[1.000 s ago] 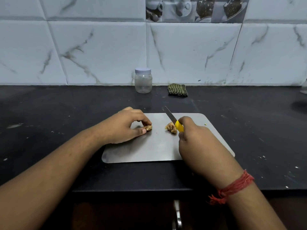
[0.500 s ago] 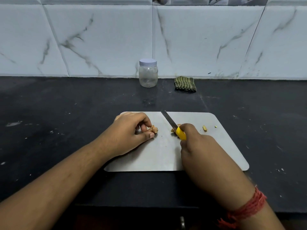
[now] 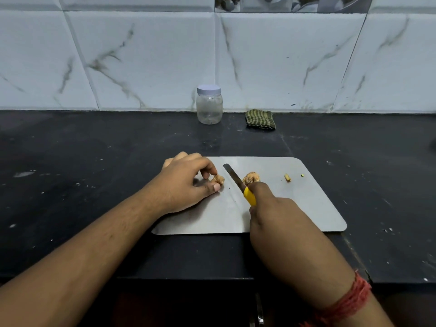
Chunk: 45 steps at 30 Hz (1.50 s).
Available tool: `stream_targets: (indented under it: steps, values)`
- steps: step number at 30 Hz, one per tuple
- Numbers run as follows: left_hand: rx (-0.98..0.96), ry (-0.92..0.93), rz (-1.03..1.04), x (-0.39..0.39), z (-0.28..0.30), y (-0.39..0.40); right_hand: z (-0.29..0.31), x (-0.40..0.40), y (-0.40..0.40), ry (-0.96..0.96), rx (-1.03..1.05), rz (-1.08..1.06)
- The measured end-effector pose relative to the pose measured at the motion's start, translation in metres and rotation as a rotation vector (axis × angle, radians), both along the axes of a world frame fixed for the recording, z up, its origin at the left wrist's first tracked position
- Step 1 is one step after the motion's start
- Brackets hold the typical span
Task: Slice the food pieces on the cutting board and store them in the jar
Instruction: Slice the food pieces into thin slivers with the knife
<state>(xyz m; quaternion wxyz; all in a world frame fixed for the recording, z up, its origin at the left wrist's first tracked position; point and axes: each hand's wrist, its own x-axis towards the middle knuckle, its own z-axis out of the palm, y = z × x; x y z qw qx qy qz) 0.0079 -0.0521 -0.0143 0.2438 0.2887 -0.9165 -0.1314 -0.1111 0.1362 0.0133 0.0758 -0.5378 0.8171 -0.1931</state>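
Your left hand (image 3: 188,182) pinching a food piece (image 3: 218,179) on the cutting board (image 3: 295,208), your right hand (image 3: 278,220) gripping the knife (image 3: 238,182), lidded jar (image 3: 209,104) standing by the wall.

Hidden handle, unclear food

The right hand (image 3: 280,223) covers most of the knife (image 3: 238,180) handle; the food pieces (image 3: 252,178) are too small to identify.

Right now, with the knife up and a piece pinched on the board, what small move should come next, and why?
Probably bring the knife down onto the piece that the left hand pinches. The blade sits just right of it, uncut, in the right hand, and the jar is closed, so storing looks premature.
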Motion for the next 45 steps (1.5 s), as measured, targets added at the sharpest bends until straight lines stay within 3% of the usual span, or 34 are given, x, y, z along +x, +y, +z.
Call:
stream_targets:
  steps: [24, 45]
  values:
    - [-0.134, -0.031, 0.036, -0.008, -0.002, 0.005, 0.017, 0.015, -0.003, 0.034, 0.058, 0.052]
    - [-0.063, 0.017, 0.058, -0.01, -0.001, 0.004, 0.02, 0.022, -0.005, 0.112, 0.107, 0.084]
